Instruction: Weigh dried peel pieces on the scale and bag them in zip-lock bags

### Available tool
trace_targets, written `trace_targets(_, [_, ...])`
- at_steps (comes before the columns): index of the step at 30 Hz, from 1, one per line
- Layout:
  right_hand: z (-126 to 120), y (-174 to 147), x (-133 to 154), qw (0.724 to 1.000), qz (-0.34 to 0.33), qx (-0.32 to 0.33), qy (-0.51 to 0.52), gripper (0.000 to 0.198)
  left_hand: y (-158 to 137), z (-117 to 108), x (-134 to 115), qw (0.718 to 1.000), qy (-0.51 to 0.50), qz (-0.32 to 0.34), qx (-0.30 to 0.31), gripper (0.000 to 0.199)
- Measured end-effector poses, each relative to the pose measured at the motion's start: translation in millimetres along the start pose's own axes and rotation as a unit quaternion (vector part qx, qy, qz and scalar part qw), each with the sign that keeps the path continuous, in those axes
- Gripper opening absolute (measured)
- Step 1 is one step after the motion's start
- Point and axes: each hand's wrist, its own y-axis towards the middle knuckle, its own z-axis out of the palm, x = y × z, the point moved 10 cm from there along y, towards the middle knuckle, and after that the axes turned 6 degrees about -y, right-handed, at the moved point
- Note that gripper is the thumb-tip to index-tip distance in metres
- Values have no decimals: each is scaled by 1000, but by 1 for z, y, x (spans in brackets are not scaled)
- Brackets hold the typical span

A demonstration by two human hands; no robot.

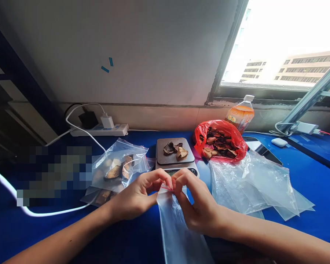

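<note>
Pinched in the grip of both the left hand and the right hand is the red-lined edge of a clear bag, held just before the scale. On the surface, filled bags are laid to the left, and flat clear bags are spread to the right. Some dried slices are set on the scale's plate. Beyond, more dried pieces are held in a red bag, and a bottle is placed behind it.
</note>
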Motion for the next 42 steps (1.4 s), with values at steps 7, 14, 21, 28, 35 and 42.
trace_targets(7, [-2,-4,16,999,-36,25,-12,31,-1,-3,-15,990,142,21,16,11])
trace_targets(14, [8,-14,4,997,-15,71,-32,37,1,0,-18,953,290,53,67,10])
trace_targets(21, [13,-12,0,985,-21,111,-128,34,-5,5,-26,918,370,132,48,17])
trace_targets(28, [6,0,25,975,-106,156,-117,31,-4,4,-23,919,367,106,98,13])
trace_targets(35, [-5,-2,21,984,-39,173,-24,44,-3,-10,-25,944,315,44,85,16])
trace_targets(42, [6,-2,6,966,-31,186,-176,21,-8,-14,-22,975,182,-31,127,26])
